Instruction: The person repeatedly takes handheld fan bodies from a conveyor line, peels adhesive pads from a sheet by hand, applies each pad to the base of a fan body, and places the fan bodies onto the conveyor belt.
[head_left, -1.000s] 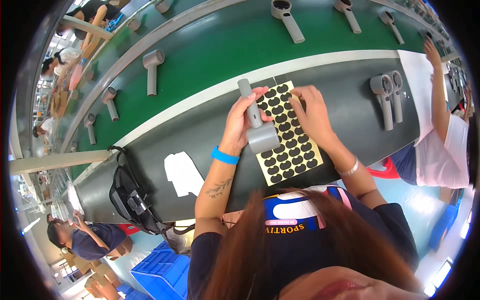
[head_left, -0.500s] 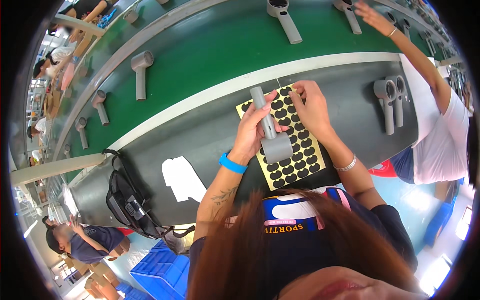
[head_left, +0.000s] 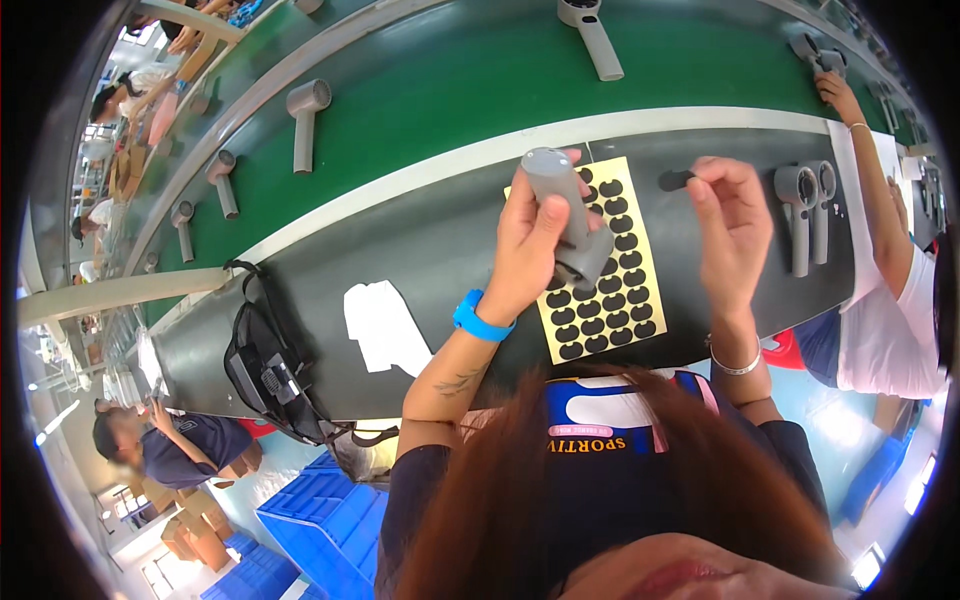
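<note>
In my left hand (head_left: 528, 240) is a grey hair dryer (head_left: 558, 185), my fingers wrapped round its handle. The handle's end tilts up toward the camera and the round head points down toward me. My right hand (head_left: 737, 220) is raised to the right, pinching a small black sticker (head_left: 676, 180) between thumb and fingertips. Beneath the dryer lies a pale yellow sheet (head_left: 621, 168) bearing rows of black stickers, partly hidden by the dryer and my left hand.
Two grey hair dryers (head_left: 798, 205) stand at the bench's right. Beyond, a green conveyor (head_left: 430, 135) carries several more. White paper (head_left: 380, 325) and a black bag (head_left: 262, 365) lie to the left. A co-worker's hand (head_left: 835, 92) touches a dryer at far right. Blue crates (head_left: 320, 525) stand below left.
My right hand has lifted away from the sheet to the right with a black sticker. My left hand has tilted the dryer's handle end toward the camera. The co-worker's hand has moved onto a dryer.
</note>
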